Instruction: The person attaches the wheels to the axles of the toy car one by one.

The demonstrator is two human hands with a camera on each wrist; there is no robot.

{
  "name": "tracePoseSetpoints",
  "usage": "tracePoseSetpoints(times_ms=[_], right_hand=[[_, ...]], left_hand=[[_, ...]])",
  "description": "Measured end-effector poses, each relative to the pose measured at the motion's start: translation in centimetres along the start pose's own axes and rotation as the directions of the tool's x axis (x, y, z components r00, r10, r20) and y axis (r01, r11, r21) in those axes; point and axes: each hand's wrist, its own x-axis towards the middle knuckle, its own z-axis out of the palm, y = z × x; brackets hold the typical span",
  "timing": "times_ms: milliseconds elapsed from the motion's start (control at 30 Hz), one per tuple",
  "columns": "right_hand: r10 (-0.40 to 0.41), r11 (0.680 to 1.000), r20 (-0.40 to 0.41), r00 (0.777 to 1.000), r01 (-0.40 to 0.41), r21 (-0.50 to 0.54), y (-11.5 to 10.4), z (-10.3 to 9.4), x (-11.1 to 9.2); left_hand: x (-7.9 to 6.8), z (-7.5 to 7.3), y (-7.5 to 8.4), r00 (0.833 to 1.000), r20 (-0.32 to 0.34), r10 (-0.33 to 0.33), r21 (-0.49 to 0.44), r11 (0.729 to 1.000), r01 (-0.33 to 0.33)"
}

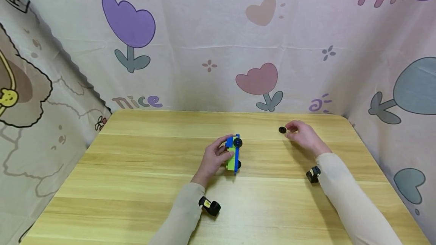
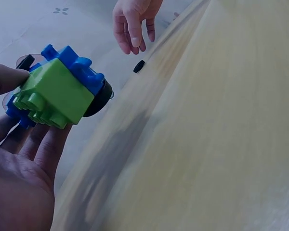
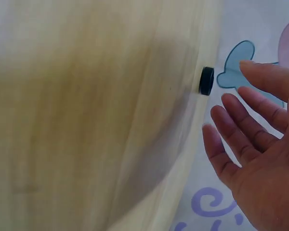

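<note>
My left hand (image 1: 212, 158) holds a toy car built of lime-green and blue blocks (image 1: 231, 163), thumb on one side and fingers on the other. In the head view two black wheels show on the car's right side, the upper one (image 1: 237, 143) facing up. The left wrist view shows the green block's studs (image 2: 36, 102) turned toward the palm. Farther right, a loose black wheel (image 1: 282, 129) lies on the table near its back edge. Beside that wheel is my right hand (image 1: 303, 136), fingers loosely bent and apart, with nothing in them in the right wrist view (image 3: 265, 159).
The light wooden table (image 1: 136, 169) ends at a patterned cloth backdrop (image 1: 190, 48), which also hangs along both sides. A black wrist camera is strapped to each sleeve, the left one (image 1: 210, 206) low over the table.
</note>
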Motion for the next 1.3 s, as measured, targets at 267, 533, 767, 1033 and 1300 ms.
tracePoseSetpoints(times_ms=[267,533,767,1033,1300], right_hand=[[0.011,0.999,0.056,0.998,-0.009,-0.032,0.4,0.0,1.8],[0.032,0.998,0.073,0.997,-0.028,-0.053,1.2,0.5,2.9],[0.016,0.997,0.058,0.998,-0.012,-0.072,1.3,1.0,3.6],[0.031,0.996,0.049,0.998,-0.027,-0.08,1.1,1.0,3.1],[0.012,0.996,0.067,0.998,-0.006,-0.09,0.7,0.4,1.9]], left_hand=[[-0.1,0.0,0.1,1.0,0.02,0.01,0.023,1.0,-0.011],[-0.1,0.0,0.0,1.0,0.0,-0.005,0.045,0.999,0.005],[-0.1,0.1,0.0,1.0,0.0,-0.017,0.053,0.998,0.017],[-0.1,0.1,0.0,1.0,0.017,-0.013,0.029,1.0,0.013],[-0.1,0.1,-0.1,1.0,0.015,0.023,0.052,0.998,-0.024]])
